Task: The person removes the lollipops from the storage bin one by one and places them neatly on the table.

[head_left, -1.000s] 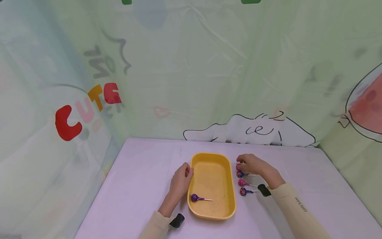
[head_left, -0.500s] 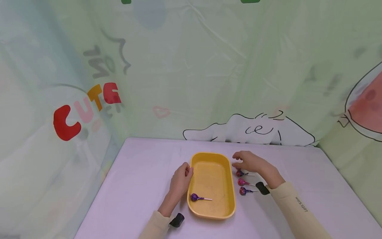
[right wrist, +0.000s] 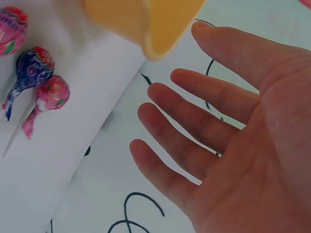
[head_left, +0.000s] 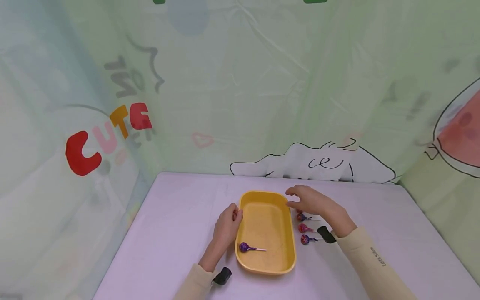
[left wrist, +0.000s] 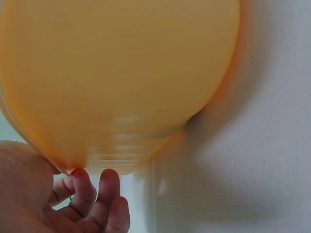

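A yellow tray (head_left: 267, 233) lies on the table, with a purple-wrapped lollipop (head_left: 244, 247) inside near its front left. My left hand (head_left: 226, 227) grips the tray's left rim; in the left wrist view its curled fingers (left wrist: 108, 189) meet the tray wall (left wrist: 121, 87). Bare of any object, my right hand (head_left: 313, 202) hovers at the far right corner of the tray, its fingers spread in the right wrist view. Right of the tray is a column of wrapped lollipops: a dark one (head_left: 301, 217), a pink one (head_left: 303, 228), another dark one (head_left: 305, 239), and a pink one (right wrist: 54, 92) mostly covered by the right hand in the head view.
A pale lilac table (head_left: 180, 233) carries everything. Behind it hangs a printed green cloth (head_left: 232, 104), and another cloth side (head_left: 56, 200) rises at the left. Dark wrist cameras (head_left: 222, 276) sit on both wrists.
My right hand has moved left and slightly away from me, from above the farthest pink lollipop to the tray's far right corner, its fingers opening. The left hand keeps its place on the rim.
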Demonstrator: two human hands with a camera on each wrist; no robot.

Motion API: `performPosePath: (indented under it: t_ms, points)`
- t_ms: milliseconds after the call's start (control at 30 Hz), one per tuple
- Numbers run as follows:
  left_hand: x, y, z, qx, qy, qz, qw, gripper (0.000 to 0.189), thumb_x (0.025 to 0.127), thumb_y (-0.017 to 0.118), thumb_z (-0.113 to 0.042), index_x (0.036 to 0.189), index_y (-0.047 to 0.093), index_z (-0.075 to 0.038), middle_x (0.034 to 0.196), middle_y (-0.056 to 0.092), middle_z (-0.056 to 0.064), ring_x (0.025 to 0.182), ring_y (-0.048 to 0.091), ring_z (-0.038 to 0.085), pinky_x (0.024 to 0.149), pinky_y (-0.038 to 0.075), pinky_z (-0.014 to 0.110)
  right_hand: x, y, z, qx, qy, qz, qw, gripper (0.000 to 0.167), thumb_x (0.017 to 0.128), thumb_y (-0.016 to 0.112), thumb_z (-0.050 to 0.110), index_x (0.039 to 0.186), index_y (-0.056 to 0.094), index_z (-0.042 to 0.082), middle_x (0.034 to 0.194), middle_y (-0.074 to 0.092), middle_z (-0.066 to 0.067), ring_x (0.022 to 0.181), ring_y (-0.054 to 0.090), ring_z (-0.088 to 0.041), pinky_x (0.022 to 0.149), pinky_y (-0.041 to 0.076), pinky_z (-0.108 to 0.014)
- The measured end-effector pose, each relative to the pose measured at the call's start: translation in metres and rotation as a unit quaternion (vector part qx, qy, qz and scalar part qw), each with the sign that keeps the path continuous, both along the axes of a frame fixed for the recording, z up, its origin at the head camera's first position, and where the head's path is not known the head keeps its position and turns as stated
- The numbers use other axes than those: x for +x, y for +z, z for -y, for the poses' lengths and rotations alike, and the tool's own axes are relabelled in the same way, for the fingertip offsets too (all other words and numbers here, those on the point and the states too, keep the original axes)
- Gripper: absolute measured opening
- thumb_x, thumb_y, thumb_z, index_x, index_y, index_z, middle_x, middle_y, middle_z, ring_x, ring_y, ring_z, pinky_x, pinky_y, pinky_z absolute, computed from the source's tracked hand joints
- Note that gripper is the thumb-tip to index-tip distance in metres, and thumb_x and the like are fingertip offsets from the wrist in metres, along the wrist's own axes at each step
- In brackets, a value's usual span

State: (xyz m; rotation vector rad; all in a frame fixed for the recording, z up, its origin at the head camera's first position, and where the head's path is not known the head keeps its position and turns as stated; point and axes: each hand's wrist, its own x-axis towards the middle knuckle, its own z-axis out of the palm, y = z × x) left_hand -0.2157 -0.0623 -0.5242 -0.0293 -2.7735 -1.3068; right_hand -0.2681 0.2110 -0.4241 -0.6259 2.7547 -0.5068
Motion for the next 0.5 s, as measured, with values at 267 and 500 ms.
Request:
performPosePath:
  t_ms: [267, 500]
  points:
    - [0.001, 0.001, 0.000, 0.003, -0.001, 0.007, 1.0000, 0.021, 0.103, 0.056, -0.028, 0.087, 0.050, -0.016, 0.070, 0.044, -0.005, 0.060, 0.042, 0.009, 0.052, 0.032, 0.022, 0.008, 0.012, 0.016, 0.010, 0.003, -0.012, 0.9999, 0.043, 0.096, 0.068, 0.025, 0.129, 0.061, -0.001, 0.126, 0.065, -0.018, 0.115, 0.061, -0.034, 0.100, 0.049, -0.052]
    - [0.000, 0.000, 0.000, 0.009, -0.001, 0.011, 0.9999, 0.020, 0.103, 0.056, -0.028, 0.087, 0.050, -0.016, 0.070, 0.045, -0.005, 0.060, 0.043, 0.009, 0.052, 0.033, 0.022, 0.011, 0.013, 0.025, 0.016, 0.017, -0.025, 0.9994, 0.043, 0.095, 0.070, 0.027, 0.128, 0.063, 0.000, 0.126, 0.065, -0.017, 0.113, 0.061, -0.031, 0.102, 0.048, -0.051]
